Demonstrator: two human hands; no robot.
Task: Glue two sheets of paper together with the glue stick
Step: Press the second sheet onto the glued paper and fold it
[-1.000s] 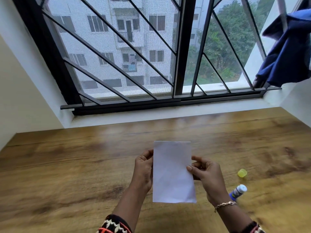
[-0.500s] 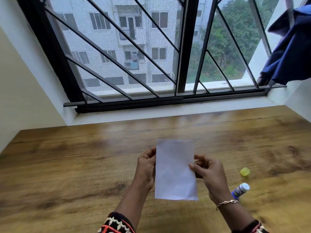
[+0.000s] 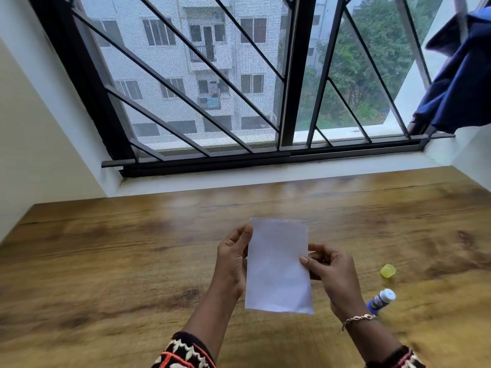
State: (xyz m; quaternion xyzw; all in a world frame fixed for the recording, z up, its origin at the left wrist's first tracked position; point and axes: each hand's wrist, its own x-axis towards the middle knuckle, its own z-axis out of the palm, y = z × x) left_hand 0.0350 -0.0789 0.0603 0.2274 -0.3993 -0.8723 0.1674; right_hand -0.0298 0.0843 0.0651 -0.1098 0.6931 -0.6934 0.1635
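both hands (image 3: pixel 231 261) pinch the paper's (image 3: pixel 279 266) side edges above the table (image 3: pixel 106 261).

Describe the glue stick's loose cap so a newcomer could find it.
On the wooden table below the barred window, look right of the right hand gripping the white paper. The cap lies just beyond the blue glue stick, apart from it. It is the only small yellow thing there.

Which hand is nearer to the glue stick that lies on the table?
Right. The right hand grips the right edge of the paper, close beside the glue stick; the left hand holds the opposite edge, farther away.
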